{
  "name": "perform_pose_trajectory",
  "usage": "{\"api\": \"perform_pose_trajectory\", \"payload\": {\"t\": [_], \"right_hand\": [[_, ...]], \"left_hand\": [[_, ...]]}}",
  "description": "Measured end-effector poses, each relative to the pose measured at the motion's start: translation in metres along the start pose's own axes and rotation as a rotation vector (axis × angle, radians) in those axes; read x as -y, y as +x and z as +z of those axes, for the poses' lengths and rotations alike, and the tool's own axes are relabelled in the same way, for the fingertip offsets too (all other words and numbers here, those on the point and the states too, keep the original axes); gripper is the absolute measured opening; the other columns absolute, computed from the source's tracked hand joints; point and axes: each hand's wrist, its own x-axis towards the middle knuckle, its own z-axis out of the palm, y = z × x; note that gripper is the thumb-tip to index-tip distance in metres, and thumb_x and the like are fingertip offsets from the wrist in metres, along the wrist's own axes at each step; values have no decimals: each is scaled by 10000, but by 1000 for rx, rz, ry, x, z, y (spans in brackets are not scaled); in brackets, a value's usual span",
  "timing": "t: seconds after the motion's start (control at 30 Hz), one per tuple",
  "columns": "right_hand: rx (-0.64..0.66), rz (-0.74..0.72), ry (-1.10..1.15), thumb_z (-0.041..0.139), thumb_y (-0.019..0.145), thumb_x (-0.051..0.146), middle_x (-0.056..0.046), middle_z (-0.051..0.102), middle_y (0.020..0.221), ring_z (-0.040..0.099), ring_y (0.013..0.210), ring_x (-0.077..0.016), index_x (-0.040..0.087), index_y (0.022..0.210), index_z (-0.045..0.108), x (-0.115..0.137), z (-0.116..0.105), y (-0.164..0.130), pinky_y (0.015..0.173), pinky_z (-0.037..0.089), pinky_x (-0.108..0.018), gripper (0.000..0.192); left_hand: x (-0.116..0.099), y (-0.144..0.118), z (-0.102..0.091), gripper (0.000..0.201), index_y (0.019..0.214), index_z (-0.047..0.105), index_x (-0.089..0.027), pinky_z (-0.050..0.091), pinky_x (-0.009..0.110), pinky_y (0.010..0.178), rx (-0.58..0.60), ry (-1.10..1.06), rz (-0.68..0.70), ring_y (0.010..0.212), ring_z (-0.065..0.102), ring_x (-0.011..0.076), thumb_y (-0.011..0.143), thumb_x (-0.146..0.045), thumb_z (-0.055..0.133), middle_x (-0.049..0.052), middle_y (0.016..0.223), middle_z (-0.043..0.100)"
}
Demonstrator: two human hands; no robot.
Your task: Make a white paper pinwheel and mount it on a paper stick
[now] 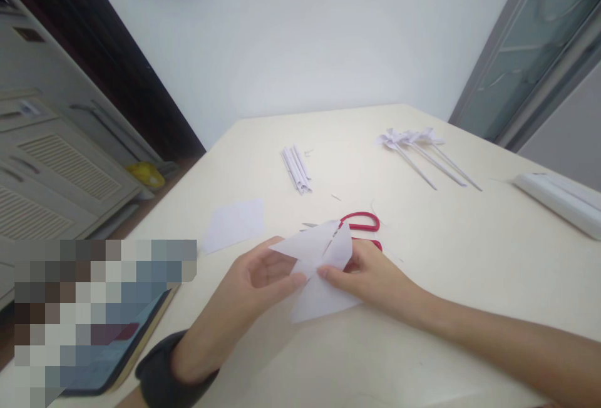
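Note:
Between both hands is a white paper sheet [323, 301] with slits cut in toward its middle, so its flaps stand apart like a pinwheel blank. My left hand [267, 276] grips its left side, thumb in front and fingers behind. My right hand [370, 273] pinches it near the centre with the thumb on top. Just behind the paper lie scissors [361, 228] with red handles, their blades pointing left and partly covered by the paper. A flat white paper piece [237, 223] rests on the table to the left.
Several rolled paper sticks [295, 169] lie at the table's middle back. Finished paper pinwheels [410, 139] on sticks lie back right. A white box-like object [558, 204] sits at the right edge, a tablet [136, 333] at the left. Small paper scraps [335, 197] dot the table [469, 258].

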Motion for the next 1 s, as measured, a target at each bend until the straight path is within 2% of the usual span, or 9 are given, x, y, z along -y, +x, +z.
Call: {"api": "perform_pose_trajectory", "payload": {"t": [0.17,0.3,0.37,0.47,0.63,0.83,1.0], "right_hand": [[16,-1,-14,537,788,270,-34,620,737,575,709,-165,142,864,607,3,-1,0,583,427,-237,165],[20,-13,-37,533,792,264,-30,610,716,574,706,-168,144,858,608,5,-1,-2,585,426,-240,156],[17,-13,-46,536,791,265,-26,605,701,574,703,-170,147,857,608,6,0,-2,583,427,-241,154],[13,-7,-48,534,793,269,-26,603,685,575,702,-172,144,863,607,5,0,-3,581,428,-240,161],[13,-26,-39,521,799,264,-30,614,717,580,714,-171,148,882,604,6,0,-3,594,435,-242,165],[16,-36,-43,527,788,242,-36,624,733,584,717,-172,141,890,611,6,0,-3,598,439,-246,166],[8,-30,-45,538,771,216,-42,632,766,585,722,-175,145,934,612,6,2,-3,583,439,-241,193]], "left_hand": [[-2,1,1,290,956,622,-196,519,336,790,-35,-13,-11,933,638,240,675,-209,693,57,980,707],[-3,1,3,157,772,645,-191,534,335,730,-81,5,13,810,668,236,652,-267,712,47,828,728],[-3,0,3,142,712,640,-190,528,344,737,-108,23,26,794,669,238,640,-283,720,50,815,728],[-3,0,3,159,743,647,-191,516,355,764,-113,22,36,835,660,248,638,-287,719,59,868,724],[-3,0,5,144,696,638,-194,519,355,757,-99,9,32,811,664,243,625,-282,728,40,780,723],[-2,-1,3,185,783,637,-189,522,340,752,-61,-1,24,852,662,246,649,-291,715,62,905,720],[2,-3,4,407,1014,597,-171,495,393,832,-51,4,26,972,619,286,646,-294,718,104,1051,676]]}}
